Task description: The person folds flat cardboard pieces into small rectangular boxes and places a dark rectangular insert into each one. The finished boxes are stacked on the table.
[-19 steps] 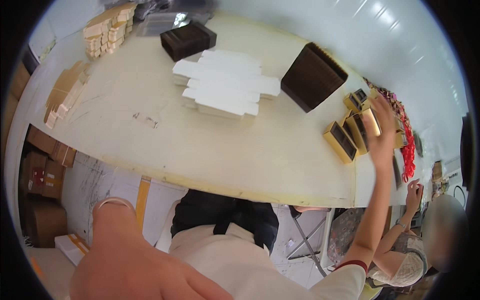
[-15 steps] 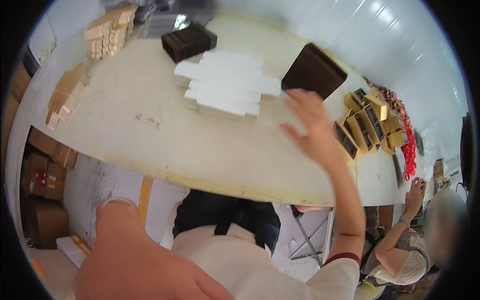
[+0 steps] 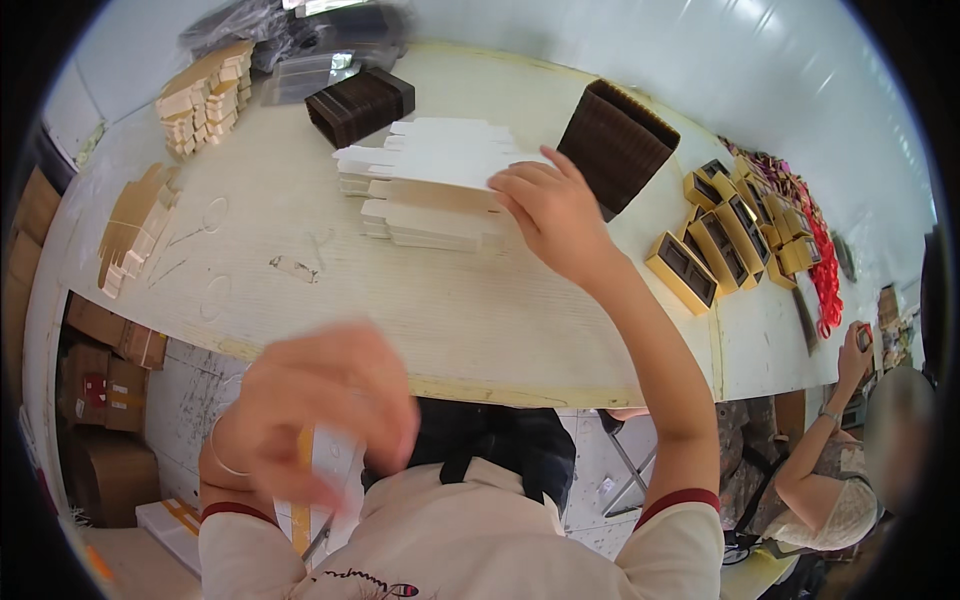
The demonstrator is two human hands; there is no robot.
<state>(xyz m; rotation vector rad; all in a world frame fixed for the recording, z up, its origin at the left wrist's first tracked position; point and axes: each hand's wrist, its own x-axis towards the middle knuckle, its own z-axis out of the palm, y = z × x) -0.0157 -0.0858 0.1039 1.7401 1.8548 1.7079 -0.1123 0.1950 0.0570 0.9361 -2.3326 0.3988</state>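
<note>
A stack of flat, unfolded white cartons [image 3: 420, 222] lies in the middle of the table. My right hand [image 3: 555, 212] is at the stack's right end, fingers closed on the edge of the topmost flat white carton [image 3: 455, 150], which is tilted up from those beneath. Smeared by motion, my left hand [image 3: 325, 400] hovers in front of the table's near edge, and its fingers cannot be made out clearly. Just beyond my right hand stands a block of dark brown inserts [image 3: 618, 145]. A smaller brown block [image 3: 360, 105] sits behind the stack.
Gold boxes with dark inserts [image 3: 715, 245] are grouped at the right, beside red ribbons [image 3: 826, 290]. Flat cartons lie at left [image 3: 140, 225] and far left [image 3: 208, 95], near plastic bags [image 3: 310, 75]. A co-worker [image 3: 820, 480] sits at the right. Cardboard boxes [image 3: 110, 370] stand below left.
My right hand has moved left and taken hold of the top white carton, raising its edge. My left hand has moved forward from the lower left toward the table's near edge.
</note>
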